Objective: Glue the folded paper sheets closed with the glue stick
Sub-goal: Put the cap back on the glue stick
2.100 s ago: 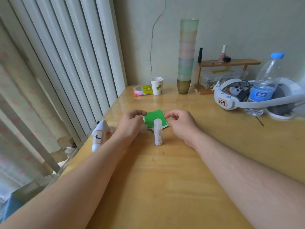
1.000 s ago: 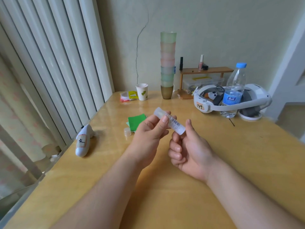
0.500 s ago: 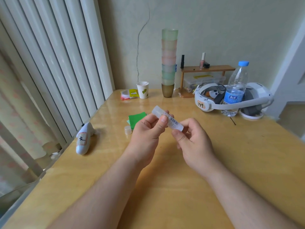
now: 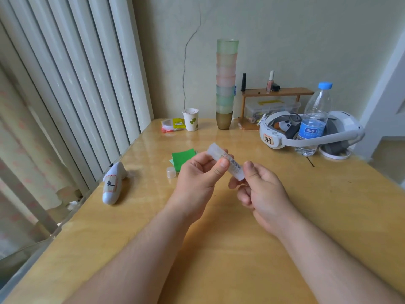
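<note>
Your right hand (image 4: 262,189) pinches the near base of the glue stick (image 4: 226,161); that fingertip contact is partly hidden by your thumb. Your left hand (image 4: 198,178) grips the stick's middle, tilted, held above the table (image 4: 219,249). Cap (image 4: 171,172) sits just left of your left hand. Green folded paper sheets (image 4: 183,159) lie just beyond it, their right edge cut off by your fingers.

The glue stick (image 4: 225,163), lifted off the table and uncapped, is now held by both hands.
</note>
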`<state>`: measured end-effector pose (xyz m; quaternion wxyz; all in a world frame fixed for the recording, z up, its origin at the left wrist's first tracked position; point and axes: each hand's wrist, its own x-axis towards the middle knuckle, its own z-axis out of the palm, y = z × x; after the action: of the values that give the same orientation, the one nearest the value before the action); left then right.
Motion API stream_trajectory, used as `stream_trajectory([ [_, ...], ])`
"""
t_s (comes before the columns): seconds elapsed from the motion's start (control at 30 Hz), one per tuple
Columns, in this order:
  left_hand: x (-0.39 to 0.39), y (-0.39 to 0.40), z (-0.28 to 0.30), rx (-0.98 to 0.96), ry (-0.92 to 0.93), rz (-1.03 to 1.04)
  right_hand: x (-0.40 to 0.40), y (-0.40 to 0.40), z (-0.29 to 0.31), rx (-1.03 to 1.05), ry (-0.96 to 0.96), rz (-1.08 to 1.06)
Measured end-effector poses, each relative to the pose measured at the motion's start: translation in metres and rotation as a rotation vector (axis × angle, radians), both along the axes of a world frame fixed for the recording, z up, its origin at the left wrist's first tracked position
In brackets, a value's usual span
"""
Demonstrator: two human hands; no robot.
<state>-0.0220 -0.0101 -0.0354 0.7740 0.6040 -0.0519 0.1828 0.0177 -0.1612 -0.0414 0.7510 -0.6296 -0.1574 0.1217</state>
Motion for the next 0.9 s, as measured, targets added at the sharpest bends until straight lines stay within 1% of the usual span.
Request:
stream_trajectory([
  [0.13,0.002,0.001,-0.002,-0.014,-0.003,0.038,0.001,0.002,-0.003,0.053,-0.092,-0.097],
  [0.17,0.003,0.001,-0.002,-0.020,0.002,0.050,0.002,0.002,-0.005,0.023,-0.151,-0.148],
  [0.27,0.004,0.001,-0.005,-0.017,0.014,0.063,0.005,0.000,-0.009,-0.169,-0.349,-0.287],
  [0.3,0.004,0.001,-0.005,-0.016,0.019,0.062,0.004,-0.001,-0.009,-0.171,-0.369,-0.287],
  [0.33,0.004,0.001,-0.005,-0.014,0.024,0.060,0.003,-0.001,-0.008,-0.132,-0.342,-0.248],
  [0.37,0.005,0.002,-0.005,-0.009,0.026,0.057,0.003,0.000,-0.008,-0.068,-0.269,-0.192],
  [0.47,0.004,0.004,-0.005,0.025,0.027,0.053,0.002,0.002,-0.002,0.055,0.032,-0.038],
  [0.5,0.003,0.003,-0.005,0.031,0.025,0.052,0.002,0.001,-0.002,0.070,0.082,-0.024],
  [0.57,0.003,0.003,-0.006,0.034,0.021,0.057,0.001,0.002,-0.002,0.122,0.105,-0.016],
  [0.63,0.004,0.004,-0.006,0.016,0.032,0.066,0.002,0.001,-0.004,0.154,0.021,-0.065],
  [0.73,0.006,0.004,-0.008,0.003,0.053,0.082,0.005,0.000,-0.007,-0.060,-0.257,-0.222],
  [0.77,0.007,0.004,-0.009,0.002,0.059,0.085,0.005,0.001,-0.007,-0.101,-0.310,-0.249],
  [0.83,0.008,0.003,-0.010,0.000,0.060,0.091,0.004,0.003,-0.009,-0.115,-0.350,-0.268],
  [0.9,0.008,0.003,-0.011,0.002,0.059,0.092,0.003,0.003,-0.009,-0.107,-0.332,-0.257],
])
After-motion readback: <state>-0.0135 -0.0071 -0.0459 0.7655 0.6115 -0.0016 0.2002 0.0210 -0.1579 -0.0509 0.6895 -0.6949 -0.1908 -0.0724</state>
